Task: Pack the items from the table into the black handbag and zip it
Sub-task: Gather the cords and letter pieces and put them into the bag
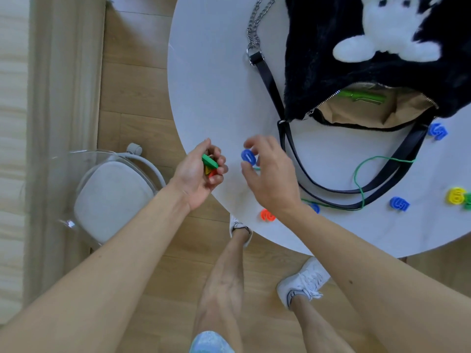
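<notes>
The black furry handbag (318,59) with a white plush figure lies on the round white table (216,85), its mouth unzipped and showing a tan lining with something green inside. My left hand (198,174) is curled around green, yellow and red plastic pieces (210,165) at the table's left edge. My right hand (270,174) pinches a blue plastic piece (248,157) between thumb and fingers, just left of the bag's strap. Loose pieces lie on the table: an orange one (267,215), blue ones (399,203) (437,131), and a yellow one (456,196).
A green cord (356,174) loops across the bag's black strap (331,191). A metal chain (254,29) runs up from the bag's left side. A clear chair with a grey cushion (112,197) stands left of the table on the wooden floor.
</notes>
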Tool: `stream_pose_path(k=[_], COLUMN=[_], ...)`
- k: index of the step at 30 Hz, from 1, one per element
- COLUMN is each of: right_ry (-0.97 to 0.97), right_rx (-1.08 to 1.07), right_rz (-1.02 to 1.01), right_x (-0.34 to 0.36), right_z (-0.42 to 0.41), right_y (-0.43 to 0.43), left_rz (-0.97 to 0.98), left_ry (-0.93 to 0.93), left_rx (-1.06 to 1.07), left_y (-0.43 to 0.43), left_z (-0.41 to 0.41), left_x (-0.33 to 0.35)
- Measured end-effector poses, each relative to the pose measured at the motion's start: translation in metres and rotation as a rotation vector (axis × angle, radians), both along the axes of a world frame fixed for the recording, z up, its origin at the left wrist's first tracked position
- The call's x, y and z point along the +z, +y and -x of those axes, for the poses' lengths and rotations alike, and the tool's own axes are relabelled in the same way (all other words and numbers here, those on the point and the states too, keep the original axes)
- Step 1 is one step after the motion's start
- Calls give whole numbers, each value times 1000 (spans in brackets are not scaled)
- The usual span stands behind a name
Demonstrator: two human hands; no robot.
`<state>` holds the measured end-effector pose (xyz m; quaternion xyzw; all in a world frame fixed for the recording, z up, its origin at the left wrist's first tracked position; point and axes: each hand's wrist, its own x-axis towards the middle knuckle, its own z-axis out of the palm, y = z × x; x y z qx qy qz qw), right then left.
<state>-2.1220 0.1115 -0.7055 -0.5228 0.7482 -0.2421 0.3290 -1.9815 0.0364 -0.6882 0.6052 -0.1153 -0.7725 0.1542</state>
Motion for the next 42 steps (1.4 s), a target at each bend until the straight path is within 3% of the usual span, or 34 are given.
stream_pose_path(k=[3,6,9,14,16,21,24,30,37,39,42], right_ry=[-109,2,84,-25,64,385,533,611,590,572,526], right_rx=[-64,29,99,58,125,518,556,715,869,886,847], right_rz=[150,125,120,102,-11,-232,-226,-123,-128,-106,-80], right_x=[24,34,35,34,27,1,-9,-11,-11,-12,-13], right_z=[12,17,25,52,66,71,67,93,123,125,123], right_y=[6,21,35,63,79,115,119,114,113,114,114], left_rz=[-38,-74,-61,13,33,29,33,146,76,175,676], left_ry=[38,105,26,-36,-76,-177,-176,-265,119,-18,-552], left_rx=[-119,-142,-125,-119,-73,9,73,33,187,27,-536], left_y=[18,36,50,66,71,99,118,147,136,131,128], left_z=[19,44,56,57,53,48,48,44,44,49,53], left_x=[1,7,8,8,8,-1,-7,-12,-8,-9,-15])
